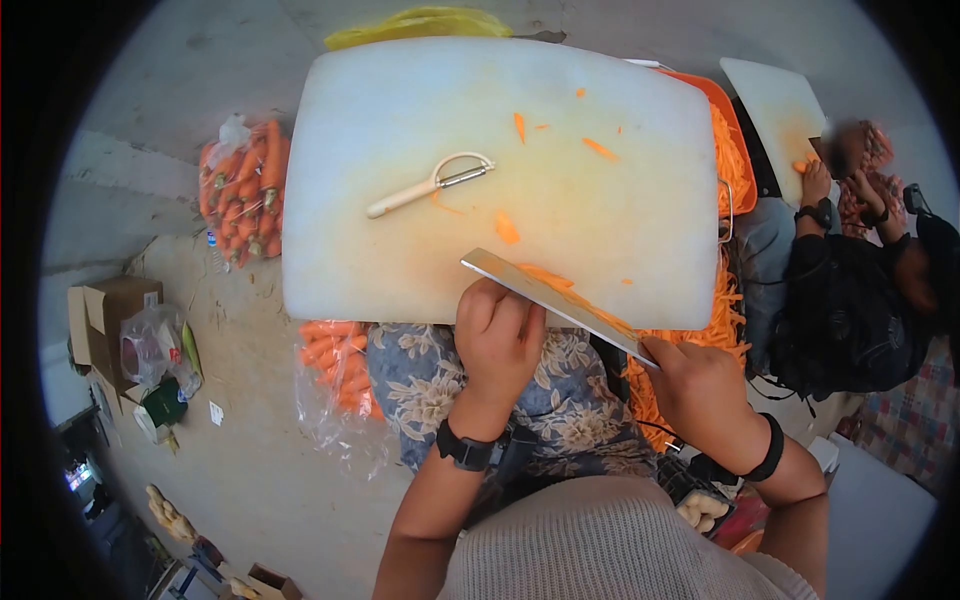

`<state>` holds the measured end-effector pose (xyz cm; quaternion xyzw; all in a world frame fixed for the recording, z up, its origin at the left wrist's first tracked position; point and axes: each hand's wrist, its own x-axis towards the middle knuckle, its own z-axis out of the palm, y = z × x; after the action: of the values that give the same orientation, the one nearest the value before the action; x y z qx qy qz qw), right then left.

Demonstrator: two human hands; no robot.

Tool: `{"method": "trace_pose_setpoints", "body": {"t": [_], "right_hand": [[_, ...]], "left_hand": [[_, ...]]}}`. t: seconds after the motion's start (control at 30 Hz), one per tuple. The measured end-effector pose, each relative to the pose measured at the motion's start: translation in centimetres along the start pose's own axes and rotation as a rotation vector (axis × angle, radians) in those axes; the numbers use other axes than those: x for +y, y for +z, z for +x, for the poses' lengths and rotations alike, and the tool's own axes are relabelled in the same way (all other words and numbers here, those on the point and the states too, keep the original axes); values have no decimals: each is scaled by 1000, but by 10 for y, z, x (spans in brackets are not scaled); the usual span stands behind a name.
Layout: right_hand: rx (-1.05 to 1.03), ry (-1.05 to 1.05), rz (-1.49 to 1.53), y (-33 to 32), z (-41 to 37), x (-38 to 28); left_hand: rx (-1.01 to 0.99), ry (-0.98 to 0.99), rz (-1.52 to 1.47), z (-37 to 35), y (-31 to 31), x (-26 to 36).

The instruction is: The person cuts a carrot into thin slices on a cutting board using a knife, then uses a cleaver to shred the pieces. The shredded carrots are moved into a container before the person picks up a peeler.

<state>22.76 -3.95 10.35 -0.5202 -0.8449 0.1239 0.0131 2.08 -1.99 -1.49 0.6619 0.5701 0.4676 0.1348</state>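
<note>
The left hand [497, 340] sits at the near edge of the cutting board [400, 130], its grip curled shut with the knuckles by the blade; whether anything lies inside it I cannot tell. The right hand [700, 392] has its grip closed on the handle of the knife [530, 285], whose broad blade lies aslant over the board's near right corner; carrot slivers [548, 276] lie against its far edge. This looks like clearing cut carrot off the board; the next move calls for a flat, steady sweep toward the carrot shreds [725, 310] heaped off the right edge, with knuckles kept clear. Farther up the board lies a peeler [430, 185]; beyond, on the floor to the left, a bag of carrots [243, 190].
</note>
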Motion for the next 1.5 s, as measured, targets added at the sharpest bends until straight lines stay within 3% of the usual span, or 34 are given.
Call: {"method": "trace_pose_setpoints", "body": {"t": [0.37, 0.57, 1.1, 1.17, 1.5], "right_hand": [[-94, -16, -48, 36, 41, -1], [26, -36, 57, 46, 62, -5], [-86, 61, 0, 6, -2, -6], [-11, 11, -9, 10, -1, -5], [-125, 56, 86, 41, 55, -12]], "left_hand": [[4, 15, -6, 5, -3, 4], [-7, 43, 25, 2, 0, 2], [-6, -38, 36, -6, 2, -2], [-26, -48, 41, -7, 0, 0], [16, 34, 28, 2, 0, 4]]}}
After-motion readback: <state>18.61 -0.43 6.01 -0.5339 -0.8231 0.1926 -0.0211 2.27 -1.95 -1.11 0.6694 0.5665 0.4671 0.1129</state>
